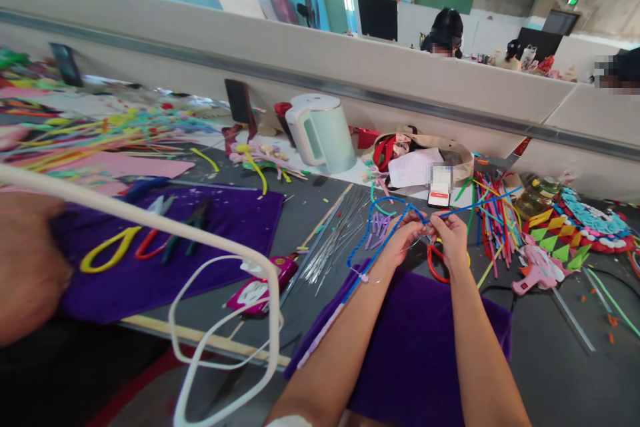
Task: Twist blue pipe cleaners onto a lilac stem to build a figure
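My left hand [406, 235] and my right hand [451, 233] meet over the grey table, fingertips pinched together on a blue pipe cleaner [383, 203]. The blue strand loops up and left from my fingers and another blue length runs right toward the coloured sticks. Both forearms rest over a purple felt sheet [425, 353]. Red-handled scissors [436, 265] lie just under my right hand. Short purple pipe cleaner pieces [380, 223] lie left of my left hand.
A pale green kettle [320, 132], a bundle of metal wires [334, 240], a pink glue gun [537, 273], coloured pipe cleaners [493, 217], a phone [440, 187], another purple sheet with pliers and scissors [165, 240]. A white cable [225, 320] hangs close to the camera. People sit behind the partition.
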`<state>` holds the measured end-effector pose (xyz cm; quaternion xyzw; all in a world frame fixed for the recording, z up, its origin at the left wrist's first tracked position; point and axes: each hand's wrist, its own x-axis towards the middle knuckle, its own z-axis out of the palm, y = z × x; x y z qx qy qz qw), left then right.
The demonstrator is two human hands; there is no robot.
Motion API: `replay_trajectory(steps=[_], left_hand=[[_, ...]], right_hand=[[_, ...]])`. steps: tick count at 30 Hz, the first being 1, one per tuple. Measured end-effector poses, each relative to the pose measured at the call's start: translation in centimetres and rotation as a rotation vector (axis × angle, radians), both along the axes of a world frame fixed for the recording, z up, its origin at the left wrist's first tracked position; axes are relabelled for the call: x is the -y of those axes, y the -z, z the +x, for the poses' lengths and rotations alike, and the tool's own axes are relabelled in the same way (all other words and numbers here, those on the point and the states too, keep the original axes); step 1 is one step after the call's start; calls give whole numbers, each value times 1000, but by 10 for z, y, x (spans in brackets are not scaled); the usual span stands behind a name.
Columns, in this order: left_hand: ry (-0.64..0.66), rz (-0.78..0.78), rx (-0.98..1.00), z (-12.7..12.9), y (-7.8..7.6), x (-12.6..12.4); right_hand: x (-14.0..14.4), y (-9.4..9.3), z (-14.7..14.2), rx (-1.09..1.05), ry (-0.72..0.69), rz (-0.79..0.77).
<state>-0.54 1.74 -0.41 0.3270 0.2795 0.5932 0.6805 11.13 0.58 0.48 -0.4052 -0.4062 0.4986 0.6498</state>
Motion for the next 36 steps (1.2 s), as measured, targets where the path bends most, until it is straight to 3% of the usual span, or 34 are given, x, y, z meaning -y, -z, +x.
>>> replay_trajectory(steps=[10,27,36], left_hand=[[-19,5,-9,1,-1,0],[-52,5,-65,-2,0,0],[-80,37,-107,0,-1,2]], right_hand=[[0,2,-3,-45,-1,-17],[2,4,-5,252,-18,42],[4,5,-10,555,181,164]])
